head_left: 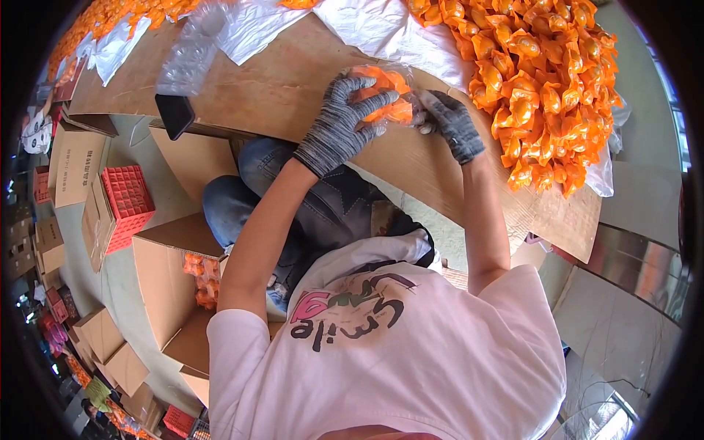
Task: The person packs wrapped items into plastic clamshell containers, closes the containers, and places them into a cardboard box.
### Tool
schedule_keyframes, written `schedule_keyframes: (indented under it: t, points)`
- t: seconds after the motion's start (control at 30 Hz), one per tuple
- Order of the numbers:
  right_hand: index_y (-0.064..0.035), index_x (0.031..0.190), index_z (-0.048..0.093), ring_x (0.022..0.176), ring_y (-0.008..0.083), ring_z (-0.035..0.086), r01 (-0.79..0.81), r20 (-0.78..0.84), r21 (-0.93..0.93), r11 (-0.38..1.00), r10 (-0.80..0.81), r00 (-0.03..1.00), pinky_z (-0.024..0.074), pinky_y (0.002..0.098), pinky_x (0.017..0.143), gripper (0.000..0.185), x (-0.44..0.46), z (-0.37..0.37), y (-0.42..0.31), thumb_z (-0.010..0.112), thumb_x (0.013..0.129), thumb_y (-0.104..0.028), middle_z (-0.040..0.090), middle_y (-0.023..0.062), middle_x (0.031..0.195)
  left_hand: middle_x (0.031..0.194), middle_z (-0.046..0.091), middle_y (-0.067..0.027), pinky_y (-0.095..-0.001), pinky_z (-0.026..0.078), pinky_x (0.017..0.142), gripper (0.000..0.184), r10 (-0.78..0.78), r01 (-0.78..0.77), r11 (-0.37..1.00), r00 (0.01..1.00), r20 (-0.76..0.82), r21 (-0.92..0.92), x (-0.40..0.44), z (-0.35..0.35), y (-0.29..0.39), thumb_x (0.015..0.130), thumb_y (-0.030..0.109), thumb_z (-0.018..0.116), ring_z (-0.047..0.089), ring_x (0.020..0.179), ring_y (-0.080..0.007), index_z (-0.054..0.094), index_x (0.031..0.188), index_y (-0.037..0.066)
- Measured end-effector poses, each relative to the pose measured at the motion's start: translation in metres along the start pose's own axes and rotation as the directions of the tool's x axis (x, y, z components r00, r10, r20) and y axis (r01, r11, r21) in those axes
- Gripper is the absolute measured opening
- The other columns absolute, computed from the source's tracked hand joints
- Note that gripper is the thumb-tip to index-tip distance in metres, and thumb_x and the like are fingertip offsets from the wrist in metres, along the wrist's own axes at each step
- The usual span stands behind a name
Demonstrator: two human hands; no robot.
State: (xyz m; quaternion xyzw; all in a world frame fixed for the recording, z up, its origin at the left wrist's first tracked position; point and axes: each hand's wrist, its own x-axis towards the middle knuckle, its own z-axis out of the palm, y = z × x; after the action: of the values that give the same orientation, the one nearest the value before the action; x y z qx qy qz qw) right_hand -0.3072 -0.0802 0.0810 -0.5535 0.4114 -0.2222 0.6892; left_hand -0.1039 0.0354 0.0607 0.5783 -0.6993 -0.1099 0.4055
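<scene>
My left hand, in a grey striped knit glove, is wrapped round a clear plastic pack of orange-wrapped pieces, just above the wooden table. At the pack's right end is my right hand, also gloved, its thumb and fingers pinched on the plastic edge. Just to the right lies a large heap of orange-wrapped pieces, each with twisted wrapper ends. What is inside the wrappers cannot be made out.
Clear plastic trays and a dark phone lie at the left of the wooden table. White plastic sheeting runs along its far side. An open carton holding orange packs and a red crate stand at lower left.
</scene>
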Motion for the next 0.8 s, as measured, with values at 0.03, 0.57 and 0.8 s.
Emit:
schedule_keyframes:
  t: [0.03, 0.57, 0.8]
  points:
    - [0.0011, 0.112, 0.058, 0.068, 0.011, 0.06, -0.057, 0.016, -0.125, 0.991, 0.059, 0.998, 0.0498, 0.0214, 0.06, 0.03, 0.008, 0.0, -0.002, 0.056, 0.091, -0.021, 0.064, 0.005, 0.089, 0.127, 0.037, -0.0134, -0.0404, 0.036, 0.105, 0.053, -0.001, 0.001, 1.0, 1.0, -0.001, 0.0, 0.0, 0.001, -0.001, 0.071, 0.015, 0.075, 0.033, 0.125, -0.0341, 0.059, 0.122, 0.018]
    - [-0.0001, 0.115, 0.058, 0.09, 0.011, 0.059, 0.074, 0.061, 0.098, 0.992, -0.081, 0.995, 0.0507, 0.0236, 0.078, 0.031, 0.012, -0.005, 0.01, 0.064, 0.087, -0.012, 0.063, 0.0047, 0.102, 0.131, 0.033, -0.0093, -0.0412, 0.034, 0.108, 0.061, 0.007, -0.007, 1.0, 1.0, 0.017, -0.01, -0.003, -0.001, 0.001, 0.068, 0.01, 0.077, 0.034, 0.127, -0.0315, 0.056, 0.125, 0.022]
    - [0.0044, 0.113, 0.058, 0.085, 0.0125, 0.062, 0.053, 0.108, 0.051, 0.997, -0.058, 0.992, 0.0526, 0.0234, 0.074, 0.032, 0.025, -0.01, 0.005, 0.064, 0.086, -0.01, 0.064, 0.0068, 0.102, 0.131, 0.033, -0.0089, -0.0413, 0.034, 0.108, 0.062, 0.007, -0.007, 1.0, 1.0, 0.013, 0.006, -0.004, 0.0, -0.002, 0.068, 0.01, 0.076, 0.033, 0.128, -0.032, 0.056, 0.125, 0.022]
